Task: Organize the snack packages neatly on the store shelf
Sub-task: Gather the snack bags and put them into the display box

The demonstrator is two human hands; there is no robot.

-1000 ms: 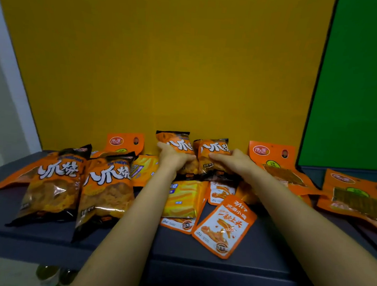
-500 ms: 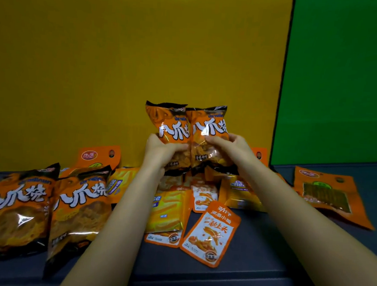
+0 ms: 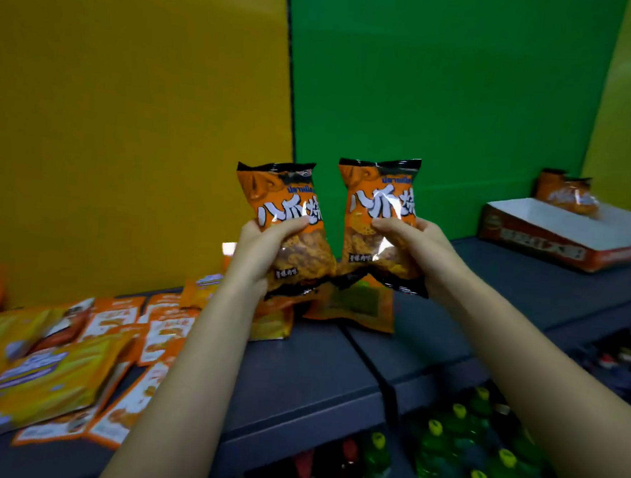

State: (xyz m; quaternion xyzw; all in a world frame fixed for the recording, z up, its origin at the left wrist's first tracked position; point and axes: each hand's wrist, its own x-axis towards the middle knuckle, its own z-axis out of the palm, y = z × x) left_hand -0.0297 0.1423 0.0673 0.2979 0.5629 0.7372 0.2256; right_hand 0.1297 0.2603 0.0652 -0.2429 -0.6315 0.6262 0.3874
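Two orange snack bags are up in the air, side by side and upright, above the shelf point(image 3: 334, 382). The left hand point(image 3: 269, 243) is closed around the lower half of the left bag point(image 3: 282, 214); the right hand point(image 3: 407, 241) is closed around the lower half of the right bag point(image 3: 378, 206). The bags' bottom corners look to be touching or nearly so.

The step seems to be carrying the pair to a tidier spot, perhaps the open box point(image 3: 568, 234) far off beyond the right hand, where one like bag point(image 3: 567, 193) already sits. To do it well, the person should grip lightly, since the puffed bags can crush or slip, keep the printed fronts facing out, and set them down standing, edges in line.

Just below the hands lies a flat orange pouch point(image 3: 354, 305). Beyond the left forearm, a loose heap of pouches point(image 3: 73, 363) covers the shelf. The shelf is dark grey, with a seam under the hands. Bottles point(image 3: 456, 442) stand on a level below. Behind the hands, the back wall is a yellow panel point(image 3: 128, 113) beside a green panel point(image 3: 447, 98).
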